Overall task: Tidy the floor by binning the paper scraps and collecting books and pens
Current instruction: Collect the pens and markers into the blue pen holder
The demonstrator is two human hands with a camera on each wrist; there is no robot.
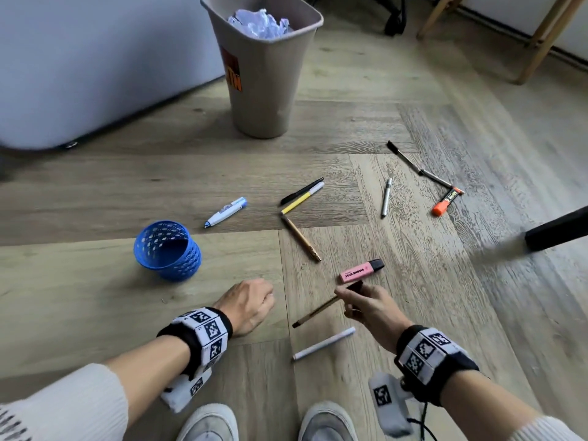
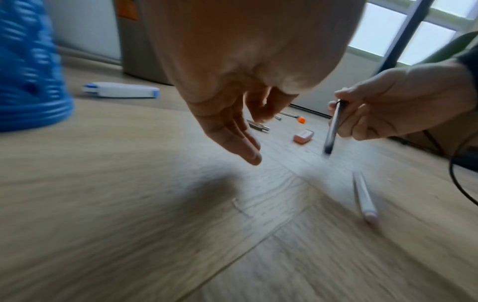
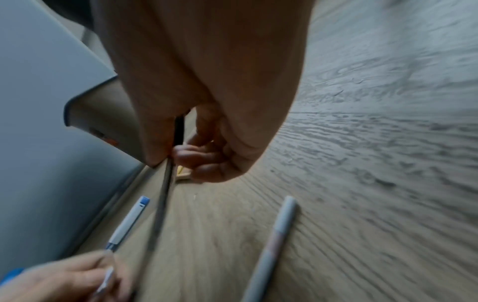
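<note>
- The right hand (image 1: 370,305) pinches a thin brown pen (image 1: 318,310) near its dark upper end; the pen slants down to the left, above the floor (image 1: 413,281).
- The left hand (image 1: 249,303) hangs with fingers loosely curled, holding nothing.
- A white pen (image 1: 323,344) lies just below the held one; a pink highlighter (image 1: 361,270) lies just above the right hand.
- A blue mesh cup (image 1: 168,249) stands left of the hands.
- Further pens lie scattered beyond, and the bin (image 1: 267,74) behind them holds crumpled paper (image 1: 259,23).

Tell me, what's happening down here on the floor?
A person is tidying pens off the wooden floor. Their right hand pinches a thin brown pen; the left hand hangs relaxed and holds nothing. A blue mesh pen cup stands nearby, and crumpled paper already fills the bin.
</note>
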